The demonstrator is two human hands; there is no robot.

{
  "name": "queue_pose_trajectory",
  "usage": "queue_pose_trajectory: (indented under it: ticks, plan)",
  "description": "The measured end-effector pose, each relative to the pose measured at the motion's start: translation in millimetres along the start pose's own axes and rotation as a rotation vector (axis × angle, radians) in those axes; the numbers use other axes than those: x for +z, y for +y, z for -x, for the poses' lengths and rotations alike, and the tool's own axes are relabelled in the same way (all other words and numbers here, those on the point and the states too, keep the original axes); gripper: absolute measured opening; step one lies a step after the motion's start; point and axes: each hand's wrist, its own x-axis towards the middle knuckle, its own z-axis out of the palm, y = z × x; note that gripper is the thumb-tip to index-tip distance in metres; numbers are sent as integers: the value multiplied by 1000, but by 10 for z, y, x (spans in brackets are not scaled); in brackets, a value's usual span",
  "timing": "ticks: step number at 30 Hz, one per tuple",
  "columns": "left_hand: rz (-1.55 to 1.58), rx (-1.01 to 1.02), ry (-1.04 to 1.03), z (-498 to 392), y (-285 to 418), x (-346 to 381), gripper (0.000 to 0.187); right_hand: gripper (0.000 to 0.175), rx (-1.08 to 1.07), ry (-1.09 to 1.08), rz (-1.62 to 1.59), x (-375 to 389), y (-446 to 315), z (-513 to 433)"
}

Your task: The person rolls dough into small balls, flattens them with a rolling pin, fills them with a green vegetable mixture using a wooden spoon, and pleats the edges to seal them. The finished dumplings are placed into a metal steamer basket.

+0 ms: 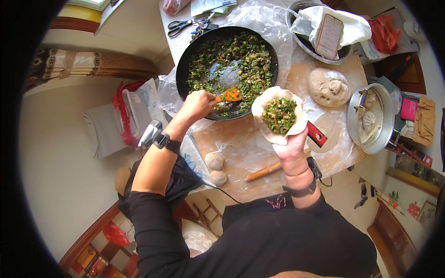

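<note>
My left hand grips an orange spatula, its blade over the near side of a black pan. Chopped green filling with yellow bits rings the pan, and part of the pan's bottom shows bare. On the palm of my right hand rests a round dough wrapper, its edge wavy and raised. A mound of the same filling sits in the wrapper's middle. Fingers of my right hand are mostly hidden beneath the dough.
On the floured wooden board lie a rolling pin, two dough balls, a flat dough round and a large dough lump. A metal pot at right holds pleated buns. Scissors and a phone lie farther back.
</note>
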Motion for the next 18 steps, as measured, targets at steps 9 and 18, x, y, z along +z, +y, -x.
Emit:
queue_pose_trajectory:
  ticks: [9,18]
  plan:
    - [470,-244,108,-839,126,615,34,50,28,53,-8,-49,60,-17]
    - [566,-245,222,-337,-19,233,40,46,-20,22,-17,-45,310,-241]
